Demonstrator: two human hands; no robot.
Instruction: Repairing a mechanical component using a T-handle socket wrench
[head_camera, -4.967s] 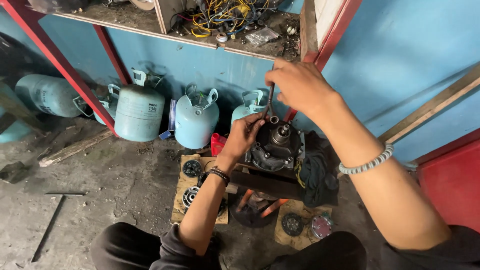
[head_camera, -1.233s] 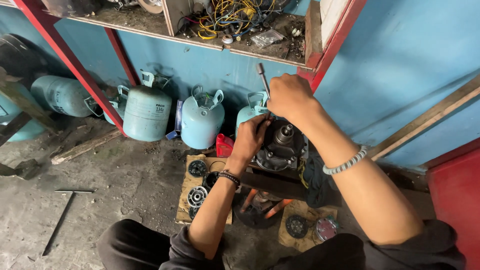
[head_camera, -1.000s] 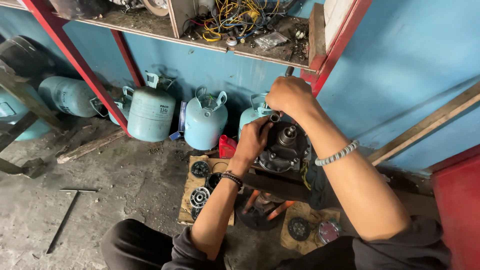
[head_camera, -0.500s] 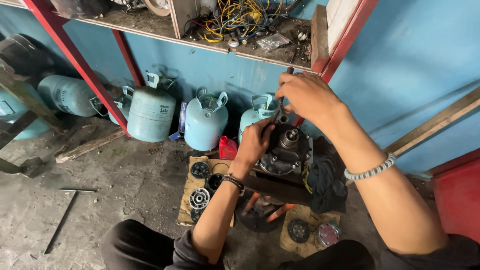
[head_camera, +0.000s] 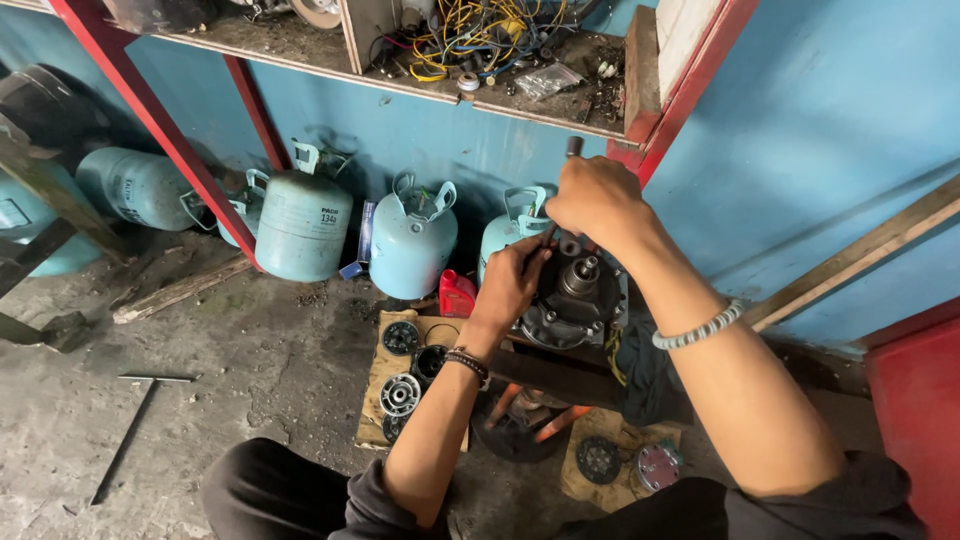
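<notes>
Head view: the right hand (head_camera: 598, 200) is closed in a fist around the handle of a slim tool (head_camera: 573, 148) whose end pokes up above the knuckles. The left hand (head_camera: 512, 280) is wrapped on the left flank of a dark metal compressor (head_camera: 578, 300), steadying it. The compressor sits on a dark stand (head_camera: 552, 372) over cardboard (head_camera: 378, 375) on the concrete floor, at the foot of the blue wall, with round clutch parts (head_camera: 400, 392) along the cardboard's left edge.

The compressor looks heavy, rigid and greasy, so it is likely slippery. Its ribbed body offers the best hold, not the bare shaft at the centre.

Against the frame half a second ago, the right hand has risen and drawn in above the housing, and the tool stands more upright. The left hand keeps its place.

Pale blue gas cylinders (head_camera: 412, 240) stand behind.
</notes>
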